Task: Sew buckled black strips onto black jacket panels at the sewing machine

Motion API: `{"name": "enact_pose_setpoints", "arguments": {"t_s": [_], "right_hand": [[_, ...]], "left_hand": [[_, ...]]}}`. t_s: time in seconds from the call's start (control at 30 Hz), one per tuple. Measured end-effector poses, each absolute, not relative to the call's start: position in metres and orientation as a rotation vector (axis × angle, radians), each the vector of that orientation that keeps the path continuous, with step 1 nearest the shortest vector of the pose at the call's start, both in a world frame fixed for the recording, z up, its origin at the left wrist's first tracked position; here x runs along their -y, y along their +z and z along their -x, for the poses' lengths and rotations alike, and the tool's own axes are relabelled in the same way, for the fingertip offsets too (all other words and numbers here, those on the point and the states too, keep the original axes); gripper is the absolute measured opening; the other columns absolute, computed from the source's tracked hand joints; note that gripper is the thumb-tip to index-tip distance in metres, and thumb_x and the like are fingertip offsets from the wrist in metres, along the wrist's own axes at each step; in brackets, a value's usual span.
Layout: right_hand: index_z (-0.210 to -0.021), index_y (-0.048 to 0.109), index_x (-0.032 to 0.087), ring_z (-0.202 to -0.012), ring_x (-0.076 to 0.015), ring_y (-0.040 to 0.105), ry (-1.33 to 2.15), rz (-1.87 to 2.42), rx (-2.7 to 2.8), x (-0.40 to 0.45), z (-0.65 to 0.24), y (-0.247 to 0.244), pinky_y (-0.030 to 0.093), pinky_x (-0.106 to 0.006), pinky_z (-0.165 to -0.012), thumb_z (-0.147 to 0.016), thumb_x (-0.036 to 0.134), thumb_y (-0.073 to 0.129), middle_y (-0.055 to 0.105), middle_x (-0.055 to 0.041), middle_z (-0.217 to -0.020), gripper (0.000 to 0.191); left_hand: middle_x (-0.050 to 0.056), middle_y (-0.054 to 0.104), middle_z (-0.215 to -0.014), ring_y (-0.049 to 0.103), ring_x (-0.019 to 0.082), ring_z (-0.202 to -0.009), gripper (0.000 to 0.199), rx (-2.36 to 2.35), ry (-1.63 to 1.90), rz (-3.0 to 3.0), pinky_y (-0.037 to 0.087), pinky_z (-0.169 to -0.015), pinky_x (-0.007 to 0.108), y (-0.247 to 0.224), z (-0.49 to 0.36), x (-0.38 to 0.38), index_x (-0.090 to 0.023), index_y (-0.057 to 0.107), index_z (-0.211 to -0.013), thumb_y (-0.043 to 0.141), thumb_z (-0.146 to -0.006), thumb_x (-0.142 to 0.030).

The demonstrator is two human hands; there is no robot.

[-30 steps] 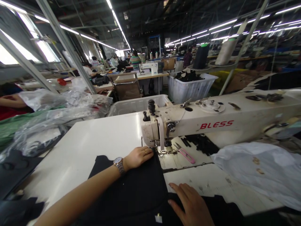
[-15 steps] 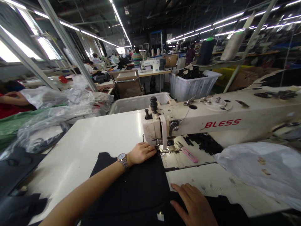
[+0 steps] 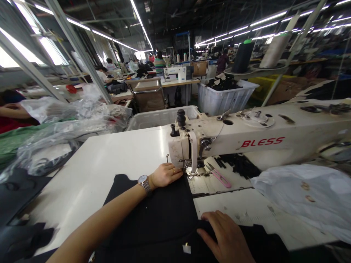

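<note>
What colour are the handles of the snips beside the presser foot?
The thread snips have pink handles; they show best in the head view.

Red lettering on a sewing machine (image 3: 241, 128)

The one legible word, "BLESS" (image 3: 262, 142), stood in red capitals on the cream arm of the sewing machine, up and to the right of the left hand (image 3: 166, 175) and farther from the right hand (image 3: 226, 237). The dial of the wristwatch (image 3: 143, 179) and the small white tag (image 3: 187, 249) just beside the right hand were too small to read.
</note>
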State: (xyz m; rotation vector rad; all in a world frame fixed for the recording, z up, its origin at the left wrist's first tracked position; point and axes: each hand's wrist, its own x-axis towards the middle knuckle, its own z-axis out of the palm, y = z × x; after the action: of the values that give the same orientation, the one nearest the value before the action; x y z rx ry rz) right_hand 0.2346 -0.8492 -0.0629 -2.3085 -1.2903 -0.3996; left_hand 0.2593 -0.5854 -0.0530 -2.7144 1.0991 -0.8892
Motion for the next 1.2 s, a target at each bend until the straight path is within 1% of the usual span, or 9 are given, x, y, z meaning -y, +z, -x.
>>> {"name": "enact_pose_setpoints", "arguments": {"t_s": [0.13,0.23,0.4,0.5,0.57,0.6,0.7,0.93,1.2], "right_hand": [[-0.076,0.052,0.021,-0.057,-0.0174,0.056,-0.326,2.311,1.282,0.849,-0.234,-0.061,0.043,-0.029,-0.052,-0.089,0.039,0.026,0.059,-0.0031,-0.064,0.034],[-0.077,0.052,0.021,-0.059,-0.0170,0.056,-0.316,2.304,1.272,0.849,-0.233,-0.061,0.042,-0.028,-0.054,-0.088,0.039,0.026,0.059,-0.0033,-0.065,0.033],[-0.077,0.051,0.020,-0.058,-0.0184,0.055,-0.274,2.290,1.262,0.849,-0.234,-0.063,0.042,-0.030,-0.053,-0.088,0.038,0.029,0.058,-0.0029,-0.065,0.030],[-0.079,0.051,0.020,-0.061,-0.0198,0.054,-0.221,2.286,1.245,0.850,-0.234,-0.064,0.042,-0.031,-0.054,-0.085,0.033,0.038,0.058,-0.0023,-0.067,0.019],[-0.080,0.051,0.021,-0.063,-0.0201,0.054,-0.163,2.288,1.237,0.852,-0.234,-0.066,0.042,-0.031,-0.056,-0.080,0.027,0.048,0.058,-0.0017,-0.069,0.008],[-0.080,0.051,0.021,-0.064,-0.0201,0.054,-0.136,2.291,1.232,0.853,-0.233,-0.066,0.041,-0.031,-0.056,-0.077,0.025,0.052,0.058,-0.0014,-0.070,0.005],[-0.081,0.052,0.021,-0.065,-0.0203,0.054,-0.094,2.314,1.218,0.854,-0.233,-0.067,0.041,-0.031,-0.058,-0.072,0.021,0.058,0.058,-0.0013,-0.072,0.011],[-0.084,0.055,0.021,-0.068,-0.0202,0.054,-0.031,2.397,1.183,0.849,-0.231,-0.062,0.040,-0.032,-0.062,-0.071,0.021,0.061,0.059,-0.0015,-0.074,0.014],[-0.080,0.057,0.021,-0.070,-0.0196,0.055,0.082,2.422,1.135,0.848,-0.230,-0.056,0.040,-0.030,-0.063,-0.073,0.020,0.059,0.060,-0.0011,-0.074,0.007]], "left_hand": [[0.006,0.065,-0.082,0.056,0.013,-0.066,0.030,-1.130,-0.908,2.715,0.043,-0.057,0.024,-0.051,-0.259,0.586,-0.011,0.058,-0.086,0.028,-0.089,-0.016],[0.006,0.065,-0.080,0.055,0.012,-0.063,0.034,-1.124,-0.888,2.707,0.043,-0.056,0.023,-0.050,-0.259,0.586,-0.012,0.059,-0.086,0.026,-0.090,-0.016],[0.006,0.065,-0.079,0.056,0.011,-0.062,0.034,-1.120,-0.910,2.709,0.044,-0.056,0.022,-0.049,-0.258,0.587,-0.012,0.059,-0.086,0.025,-0.090,-0.016],[0.006,0.066,-0.081,0.058,0.012,-0.065,0.032,-1.140,-0.960,2.715,0.045,-0.056,0.022,-0.049,-0.259,0.587,-0.012,0.058,-0.087,0.026,-0.090,-0.015],[0.005,0.066,-0.080,0.058,0.011,-0.065,0.031,-1.142,-0.987,2.728,0.045,-0.056,0.021,-0.049,-0.259,0.587,-0.012,0.058,-0.088,0.027,-0.090,-0.015],[0.005,0.066,-0.080,0.059,0.011,-0.065,0.030,-1.143,-0.999,2.734,0.045,-0.055,0.021,-0.049,-0.259,0.587,-0.012,0.057,-0.088,0.027,-0.090,-0.015],[0.004,0.067,-0.079,0.059,0.011,-0.064,0.030,-1.138,-1.019,2.742,0.045,-0.055,0.021,-0.049,-0.260,0.587,-0.013,0.057,-0.088,0.027,-0.090,-0.015],[0.004,0.067,-0.079,0.060,0.012,-0.068,0.030,-1.132,-1.000,2.736,0.047,-0.059,0.022,-0.052,-0.262,0.583,-0.014,0.058,-0.088,0.028,-0.090,-0.016],[0.004,0.067,-0.079,0.060,0.012,-0.068,0.031,-1.131,-1.005,2.776,0.047,-0.059,0.022,-0.054,-0.262,0.583,-0.014,0.058,-0.088,0.027,-0.090,-0.017]]}}
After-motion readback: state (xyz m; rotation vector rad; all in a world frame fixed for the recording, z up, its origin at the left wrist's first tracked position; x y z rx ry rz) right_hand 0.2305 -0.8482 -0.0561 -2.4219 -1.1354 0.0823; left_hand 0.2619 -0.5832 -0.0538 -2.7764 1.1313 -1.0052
